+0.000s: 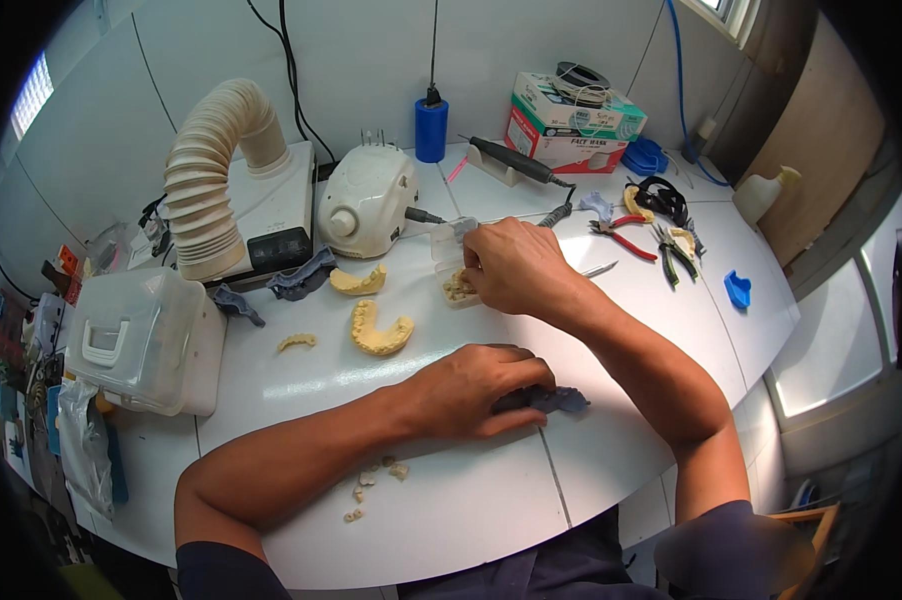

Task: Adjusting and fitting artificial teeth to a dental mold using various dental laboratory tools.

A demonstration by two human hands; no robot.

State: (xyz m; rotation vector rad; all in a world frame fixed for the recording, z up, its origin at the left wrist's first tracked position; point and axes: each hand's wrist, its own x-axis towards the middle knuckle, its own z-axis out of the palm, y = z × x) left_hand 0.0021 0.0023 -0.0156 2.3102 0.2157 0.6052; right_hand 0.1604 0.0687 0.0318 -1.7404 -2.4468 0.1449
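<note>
My left hand is wrapped over a grey-blue dental impression mold on the white table, and the mold's right end shows past my fingers. My right hand is at a small clear plastic box with its lid up. Small tooth-coloured pieces lie in that box. The right fingertips are pinched together at the box's edge, and what they hold, if anything, is hidden. Several loose tooth pieces lie near my left forearm. A yellow plaster dental arch model stands beyond my left hand.
Behind are a second plaster model, more grey molds, a white control unit, a ribbed hose and a clear case. Far right lie a handpiece, red-handled pliers, black-handled pliers and stacked boxes.
</note>
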